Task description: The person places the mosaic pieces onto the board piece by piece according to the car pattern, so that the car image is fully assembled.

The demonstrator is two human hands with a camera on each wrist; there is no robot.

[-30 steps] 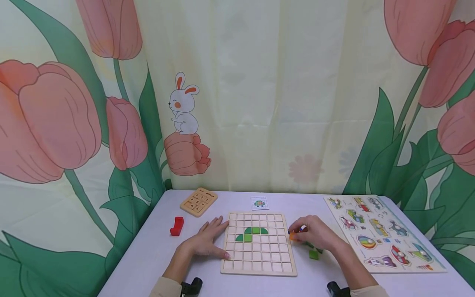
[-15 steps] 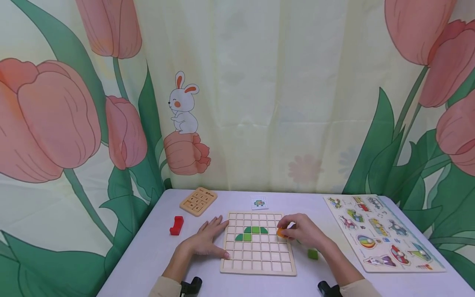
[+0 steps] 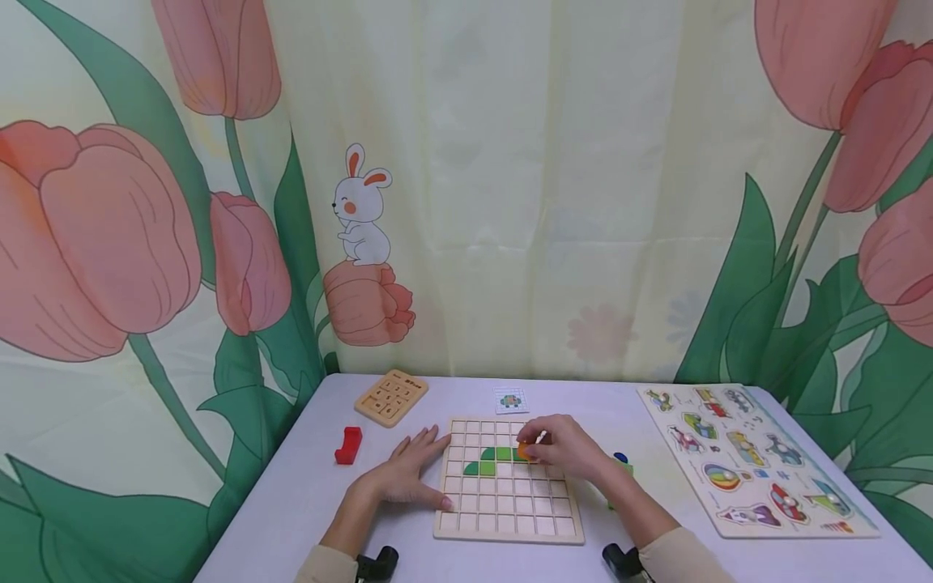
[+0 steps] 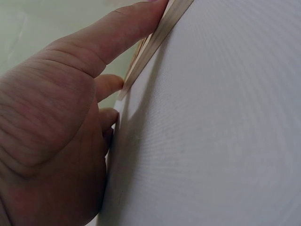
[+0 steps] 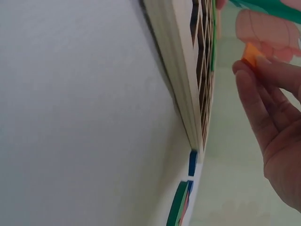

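A wooden grid board (image 3: 510, 518) lies at the table's front middle, with green pieces (image 3: 496, 459) set in its upper rows. My right hand (image 3: 557, 447) hovers over the board's upper right and pinches a small orange piece (image 3: 522, 450) right beside the green ones. In the right wrist view the orange piece (image 5: 251, 54) shows at the fingertips (image 5: 244, 70), off the board's edge (image 5: 186, 99). My left hand (image 3: 404, 474) lies flat on the table, fingers straight, touching the board's left edge. The left wrist view shows its thumb (image 4: 122, 30) against the board's edge (image 4: 157, 33).
A red block (image 3: 348, 444) sits left of the board. A small wooden tray (image 3: 390, 395) and a picture card (image 3: 509, 398) lie behind it. A green block (image 3: 623, 465) with a blue piece (image 3: 620, 457) sits right of the board. A large animal peg puzzle (image 3: 751, 457) fills the right side.
My right hand has carried the orange piece leftward from the table beside the board to above the green pieces. The left hand has stayed where it was.
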